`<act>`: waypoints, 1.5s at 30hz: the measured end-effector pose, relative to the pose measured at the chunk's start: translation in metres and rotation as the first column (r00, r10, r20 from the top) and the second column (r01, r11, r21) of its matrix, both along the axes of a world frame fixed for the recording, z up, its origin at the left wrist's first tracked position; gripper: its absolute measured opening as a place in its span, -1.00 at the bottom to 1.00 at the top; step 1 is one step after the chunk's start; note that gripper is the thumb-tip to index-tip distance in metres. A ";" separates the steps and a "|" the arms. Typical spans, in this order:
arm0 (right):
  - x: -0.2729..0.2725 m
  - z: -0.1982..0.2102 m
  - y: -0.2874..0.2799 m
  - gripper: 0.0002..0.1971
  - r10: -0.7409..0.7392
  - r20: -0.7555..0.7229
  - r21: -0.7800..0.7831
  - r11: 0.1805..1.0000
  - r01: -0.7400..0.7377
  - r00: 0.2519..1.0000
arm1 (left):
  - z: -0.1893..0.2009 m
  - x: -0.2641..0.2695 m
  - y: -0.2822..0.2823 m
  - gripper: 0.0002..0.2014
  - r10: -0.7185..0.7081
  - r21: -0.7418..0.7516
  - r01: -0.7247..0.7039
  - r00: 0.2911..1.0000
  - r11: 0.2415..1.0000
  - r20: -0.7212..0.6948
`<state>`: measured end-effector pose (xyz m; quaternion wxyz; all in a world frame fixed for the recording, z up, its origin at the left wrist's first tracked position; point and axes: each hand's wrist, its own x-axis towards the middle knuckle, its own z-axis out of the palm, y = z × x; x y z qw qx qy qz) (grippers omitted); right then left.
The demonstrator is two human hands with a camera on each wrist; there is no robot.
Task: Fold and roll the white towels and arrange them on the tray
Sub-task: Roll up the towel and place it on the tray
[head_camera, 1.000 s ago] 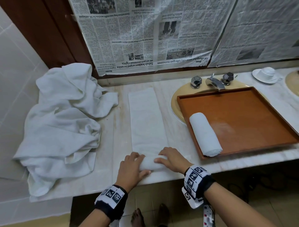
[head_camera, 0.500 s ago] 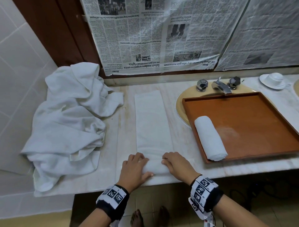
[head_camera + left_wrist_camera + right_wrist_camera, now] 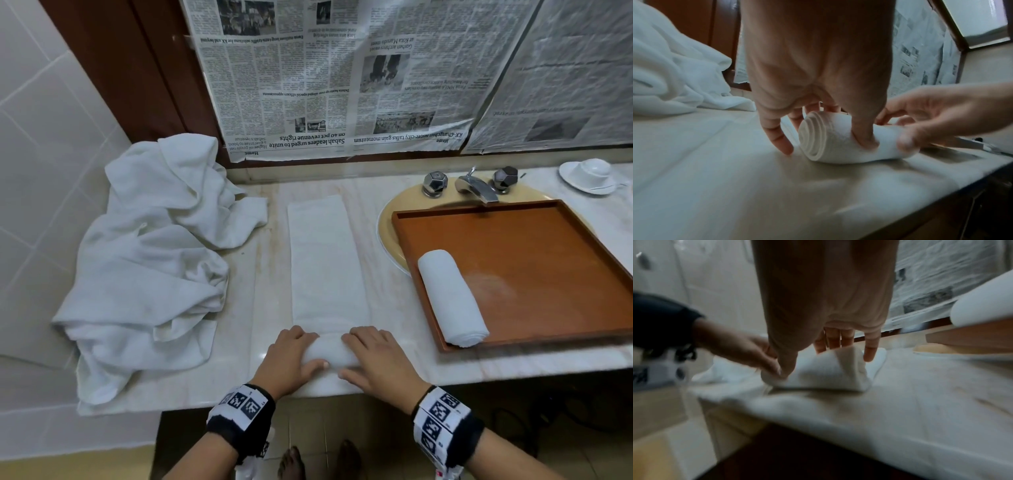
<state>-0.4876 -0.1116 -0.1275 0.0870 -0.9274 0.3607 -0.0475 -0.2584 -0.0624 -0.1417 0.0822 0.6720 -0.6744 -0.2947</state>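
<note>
Near edge of the marble counter (image 3: 394,284): both hands sit on the rolled end of the folded towel (image 3: 325,260). The left hand (image 3: 291,359) takes the roll's left end, fingers draped over the top and thumb pressing its near side – curled round it, gripping. The left wrist view shows the coiled layers at that end (image 3: 813,138), with one finger resting on the counter just beside the roll. The right hand (image 3: 380,363) takes the right end the same way, fingers over the top, thumb against the near face – also gripping. Both wrists carry black bands with printed markers.

From the roll, the unrolled strip of the folded towel lies flat toward 12 o'clock, reaching nearly to the back ledge.

At 2 o'clock from the hands, a rolled towel (image 3: 450,298) lies in the near-left corner of the wooden tray (image 3: 548,274), along its left wall. The tray rests over the sink basin (image 3: 387,226); the faucet (image 3: 476,186) stands behind it between two faceted knobs.

At 10 o'clock, a heap of crumpled white towels (image 3: 144,267) covers the counter's left end, against the tiled wall.

Farthest back: sheets of newspaper (image 3: 325,75) on the wall, and at 1 o'clock an upturned cup on its saucer (image 3: 589,174).
</note>
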 end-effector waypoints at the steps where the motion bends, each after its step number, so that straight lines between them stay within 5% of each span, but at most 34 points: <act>1: -0.002 -0.002 0.000 -0.51 0.018 -0.025 0.002 1.000 -0.018 1.000 | -0.001 0.001 -0.001 -0.15 0.016 0.012 -0.015 0.999 1.000 -0.049; 4: -0.004 -0.002 -0.012 -0.45 0.024 0.004 0.138 0.990 -0.024 1.000 | -0.001 0.001 0.002 -0.10 0.042 0.000 -0.042 0.995 0.999 -0.090; 9: 0.001 0.008 -0.028 -0.54 -0.111 0.105 0.464 0.885 0.051 0.988 | -0.008 -0.005 0.020 -0.37 -0.001 -0.268 -0.006 1.000 0.963 -0.025; 13: -0.001 0.011 -0.031 -0.56 -0.218 0.105 0.641 0.761 0.101 0.970 | -0.018 0.005 0.015 -0.44 -0.003 -0.179 -0.006 0.999 0.984 -0.051; 15: -0.003 0.006 -0.026 -0.55 -0.250 0.162 0.561 0.819 0.119 0.955 | -0.019 0.011 0.004 -0.45 -0.024 -0.106 0.016 0.997 0.994 -0.078; 17: -0.002 0.001 -0.017 -0.60 -0.166 0.177 0.252 0.960 0.118 0.970 | -0.017 0.012 -0.006 -0.43 -0.027 -0.029 0.025 0.996 0.999 -0.085; 19: 0.000 -0.002 -0.006 -0.54 -0.071 0.106 0.098 0.993 0.061 0.992 | -0.012 0.010 -0.012 -0.42 -0.008 0.024 0.010 0.997 1.000 -0.075; 23: 0.002 -0.007 -0.012 -0.41 -0.080 0.065 0.253 0.965 0.061 0.995 | -0.005 0.001 -0.009 -0.29 0.046 0.021 -0.045 0.998 0.999 -0.045; 28: 0.009 0.001 -0.026 -0.44 -0.127 0.055 0.512 0.855 0.081 0.990 | 0.001 -0.013 0.015 -0.46 0.045 -0.269 -0.030 0.998 0.963 0.050; 32: 0.006 0.011 -0.025 -0.52 -0.105 -0.014 0.602 0.793 0.093 0.994 | -0.001 -0.010 0.017 -0.28 0.014 -0.141 -0.016 1.000 0.990 -0.015; 34: 0.005 0.010 -0.018 -0.54 -0.159 0.006 0.561 0.818 0.129 0.987 | -0.004 -0.008 0.011 -0.21 0.018 -0.078 -0.021 0.999 0.997 -0.037; 36: 0.006 0.005 -0.008 -0.59 -0.202 0.051 0.266 0.947 0.182 0.978 | -0.006 -0.007 0.003 -0.20 0.039 -0.012 -0.040 0.996 0.999 -0.082; 39: 0.009 -0.002 0.010 -0.51 -0.137 0.010 -0.003 0.991 0.137 0.991 | -0.007 -0.008 -0.004 -0.28 0.085 0.030 -0.081 0.980 0.996 -0.177; 42: 0.007 -0.012 0.015 -0.37 -0.068 -0.015 -0.007 0.998 0.067 0.998 | -0.001 -0.017 0.003 -0.61 0.104 -0.082 -0.119 0.980 0.989 -0.169; 45: 0.007 -0.011 0.007 -0.45 -0.062 -0.025 0.074 0.995 0.064 0.998 | 0.006 -0.022 0.011 -0.55 0.086 -0.164 -0.095 0.994 0.982 -0.063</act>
